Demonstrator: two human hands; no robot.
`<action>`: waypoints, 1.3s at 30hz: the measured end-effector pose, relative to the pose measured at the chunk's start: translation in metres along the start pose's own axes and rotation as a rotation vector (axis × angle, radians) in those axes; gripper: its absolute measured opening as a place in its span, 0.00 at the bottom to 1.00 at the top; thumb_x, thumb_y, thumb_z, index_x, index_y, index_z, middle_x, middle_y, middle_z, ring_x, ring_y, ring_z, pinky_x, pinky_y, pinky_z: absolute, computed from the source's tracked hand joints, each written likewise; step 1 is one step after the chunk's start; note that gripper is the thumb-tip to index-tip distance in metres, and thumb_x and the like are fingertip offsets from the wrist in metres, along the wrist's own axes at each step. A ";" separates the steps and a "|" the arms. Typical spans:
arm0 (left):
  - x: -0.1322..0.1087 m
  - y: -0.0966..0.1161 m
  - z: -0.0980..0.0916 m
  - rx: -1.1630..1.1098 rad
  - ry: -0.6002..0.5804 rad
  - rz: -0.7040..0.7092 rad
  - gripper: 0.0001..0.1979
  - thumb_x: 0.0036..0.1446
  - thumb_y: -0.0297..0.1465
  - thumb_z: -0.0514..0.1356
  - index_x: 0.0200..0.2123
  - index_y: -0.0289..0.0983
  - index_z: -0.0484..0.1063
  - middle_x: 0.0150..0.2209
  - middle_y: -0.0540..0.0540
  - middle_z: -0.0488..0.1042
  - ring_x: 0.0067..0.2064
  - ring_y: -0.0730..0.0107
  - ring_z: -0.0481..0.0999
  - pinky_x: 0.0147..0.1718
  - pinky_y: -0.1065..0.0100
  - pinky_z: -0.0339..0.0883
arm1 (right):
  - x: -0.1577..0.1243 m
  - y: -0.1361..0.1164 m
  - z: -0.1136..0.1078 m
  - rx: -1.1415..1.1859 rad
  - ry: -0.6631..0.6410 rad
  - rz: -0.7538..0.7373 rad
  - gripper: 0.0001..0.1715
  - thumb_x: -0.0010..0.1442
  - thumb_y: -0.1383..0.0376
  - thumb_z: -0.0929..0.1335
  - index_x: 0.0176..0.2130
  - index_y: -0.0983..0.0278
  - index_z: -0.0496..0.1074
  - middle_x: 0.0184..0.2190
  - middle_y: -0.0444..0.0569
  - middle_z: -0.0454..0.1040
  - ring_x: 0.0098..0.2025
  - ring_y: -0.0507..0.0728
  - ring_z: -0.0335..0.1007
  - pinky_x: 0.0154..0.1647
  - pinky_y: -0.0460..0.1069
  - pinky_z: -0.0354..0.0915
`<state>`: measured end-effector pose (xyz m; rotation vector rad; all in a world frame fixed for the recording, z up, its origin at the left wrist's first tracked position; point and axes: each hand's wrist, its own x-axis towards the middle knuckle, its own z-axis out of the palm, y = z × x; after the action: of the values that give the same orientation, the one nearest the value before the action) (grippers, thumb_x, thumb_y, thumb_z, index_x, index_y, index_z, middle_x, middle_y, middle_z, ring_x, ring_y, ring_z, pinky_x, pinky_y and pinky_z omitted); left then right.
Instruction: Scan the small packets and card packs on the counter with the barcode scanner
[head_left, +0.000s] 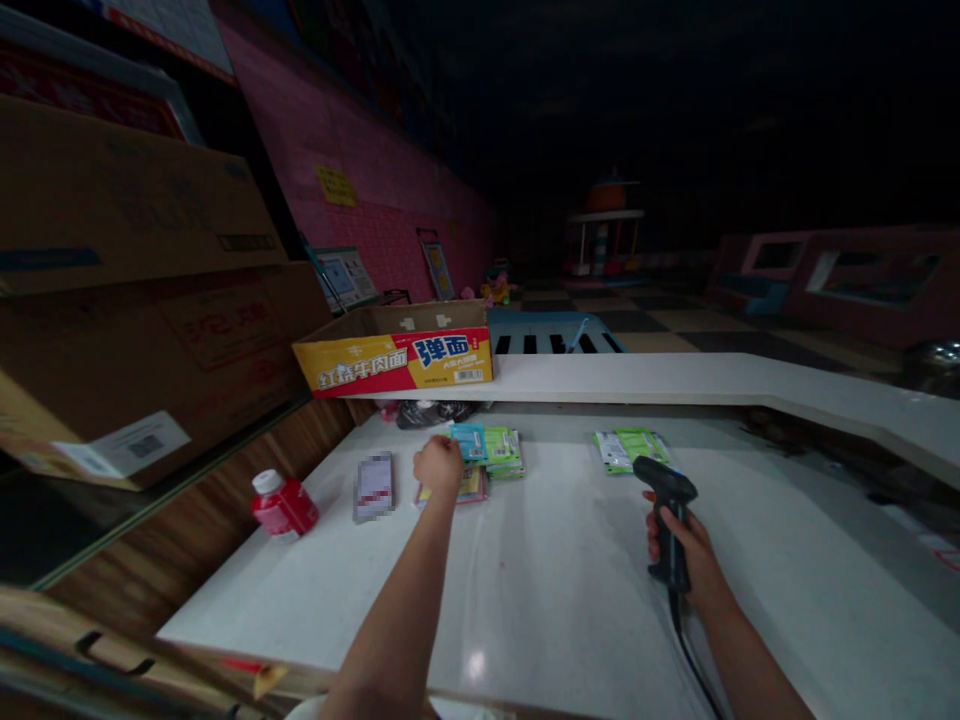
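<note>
My left hand (439, 466) is closed at the left edge of a blue-and-green packet (480, 443), pinching it above the other packets. Beneath it lie more green packets (511, 470) and a yellow-and-pink packet (472, 487), partly covered by my hand. My right hand (688, 545) is wrapped round the grip of a black handheld barcode scanner (667, 500), whose cord (686, 645) runs down toward the near edge. Just beyond the scanner head lies a separate group of green packets (628, 449), apart from the left pile.
On the white counter (555, 580), a phone (373, 486) and a red bottle with a white cap (283, 505) are at left. A yellow-and-red open carton (397, 350) sits on the raised ledge (622, 378). Large cardboard boxes (142, 320) are stacked at far left.
</note>
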<state>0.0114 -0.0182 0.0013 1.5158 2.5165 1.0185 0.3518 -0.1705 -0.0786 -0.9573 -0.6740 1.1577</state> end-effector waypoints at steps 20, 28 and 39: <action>-0.108 0.108 0.077 -0.293 -0.335 0.840 0.11 0.54 0.24 0.57 0.40 0.38 0.75 0.41 0.42 0.73 0.47 0.57 0.69 0.50 0.58 0.61 | 0.000 -0.014 0.001 -0.091 0.299 -0.148 0.30 0.46 0.51 0.76 0.44 0.63 0.71 0.19 0.39 0.70 0.16 0.50 0.64 0.13 0.44 0.60; -0.139 0.189 0.127 -0.157 -0.485 0.868 0.12 0.55 0.27 0.58 0.42 0.35 0.76 0.44 0.39 0.74 0.49 0.57 0.69 0.52 0.60 0.58 | 0.004 -0.017 0.006 -0.078 0.400 -0.147 0.31 0.45 0.49 0.76 0.43 0.64 0.71 0.19 0.38 0.70 0.15 0.50 0.63 0.12 0.43 0.59; -0.161 0.230 0.159 -0.017 -0.392 0.476 0.35 0.43 0.55 0.64 0.46 0.33 0.71 0.50 0.34 0.66 0.55 0.45 0.63 0.52 0.55 0.55 | 0.006 -0.017 0.007 -0.029 0.418 -0.110 0.32 0.46 0.49 0.75 0.45 0.63 0.70 0.19 0.38 0.70 0.16 0.51 0.62 0.13 0.44 0.58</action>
<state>0.3297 0.0064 -0.0454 2.1215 1.9255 0.6771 0.3548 -0.1642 -0.0605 -1.1293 -0.4002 0.8173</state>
